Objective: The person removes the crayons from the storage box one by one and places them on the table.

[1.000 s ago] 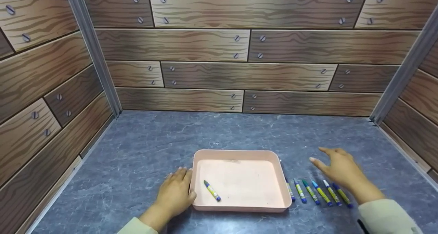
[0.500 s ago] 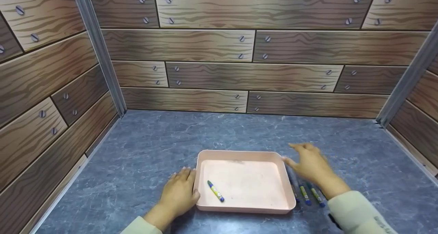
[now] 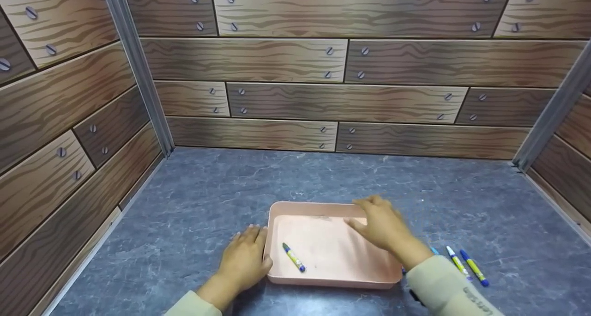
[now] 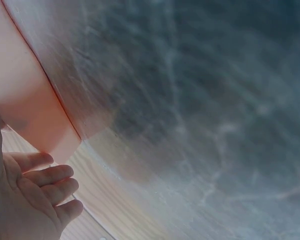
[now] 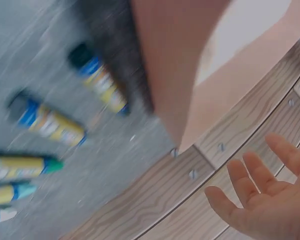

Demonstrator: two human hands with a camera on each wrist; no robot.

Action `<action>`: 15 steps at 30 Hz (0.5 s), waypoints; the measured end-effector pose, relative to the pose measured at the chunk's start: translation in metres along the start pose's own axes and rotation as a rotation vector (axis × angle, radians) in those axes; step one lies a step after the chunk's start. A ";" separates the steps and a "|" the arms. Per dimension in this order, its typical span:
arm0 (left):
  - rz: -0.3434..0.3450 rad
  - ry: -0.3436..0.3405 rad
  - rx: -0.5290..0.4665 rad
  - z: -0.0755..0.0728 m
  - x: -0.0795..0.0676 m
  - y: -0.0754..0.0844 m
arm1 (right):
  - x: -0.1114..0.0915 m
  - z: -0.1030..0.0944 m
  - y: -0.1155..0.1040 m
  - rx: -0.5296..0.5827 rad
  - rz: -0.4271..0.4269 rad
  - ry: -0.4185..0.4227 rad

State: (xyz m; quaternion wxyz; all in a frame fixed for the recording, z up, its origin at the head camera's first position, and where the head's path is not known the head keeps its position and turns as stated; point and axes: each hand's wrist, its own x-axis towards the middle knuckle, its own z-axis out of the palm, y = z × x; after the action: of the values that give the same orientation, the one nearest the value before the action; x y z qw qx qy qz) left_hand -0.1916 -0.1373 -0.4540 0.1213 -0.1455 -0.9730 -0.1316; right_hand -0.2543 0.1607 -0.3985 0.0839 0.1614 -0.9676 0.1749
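Observation:
A pink rectangular tray [image 3: 332, 281] stands on the table, with one dark green-tipped crayon [image 3: 293, 258] lying in its left part. Along the tray's left wall my left hand [image 3: 242, 264] rests, fingers extended and thumb near the front left corner. My right hand [image 3: 381, 224] is over the tray's right half, fingers spread and nothing in them. To the right of the tray lie a white-tipped crayon [image 3: 457, 262] and a dark blue one [image 3: 474, 267], beside my right sleeve. In the right wrist view, a green-tipped crayon [image 5: 25, 166] and several others lie beside the tray wall.
The blue-grey marbled table [image 3: 221, 182] is bounded by wood-print walls [image 3: 281, 101] at the back and both sides. My right forearm and sleeve [image 3: 443, 286] cover some of the crayons in the head view.
My right hand has moved left from above the row of crayons to over the tray. My left hand stays at the tray's left wall, and the head view has shifted slightly.

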 end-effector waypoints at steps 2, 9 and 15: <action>0.002 0.001 -0.003 0.000 -0.001 0.000 | 0.001 0.006 -0.008 0.008 -0.004 -0.010; 0.015 0.025 0.013 0.000 -0.002 0.000 | 0.004 0.026 -0.031 0.014 -0.048 -0.025; 0.016 0.023 0.017 0.000 -0.001 0.000 | 0.005 0.040 -0.045 0.006 -0.053 -0.049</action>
State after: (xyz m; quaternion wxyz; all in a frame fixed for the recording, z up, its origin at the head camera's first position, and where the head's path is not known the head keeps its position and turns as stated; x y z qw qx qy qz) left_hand -0.1901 -0.1373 -0.4544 0.1347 -0.1508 -0.9714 -0.1242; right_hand -0.2474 0.1044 -0.4206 0.0642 0.1916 -0.9643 0.1713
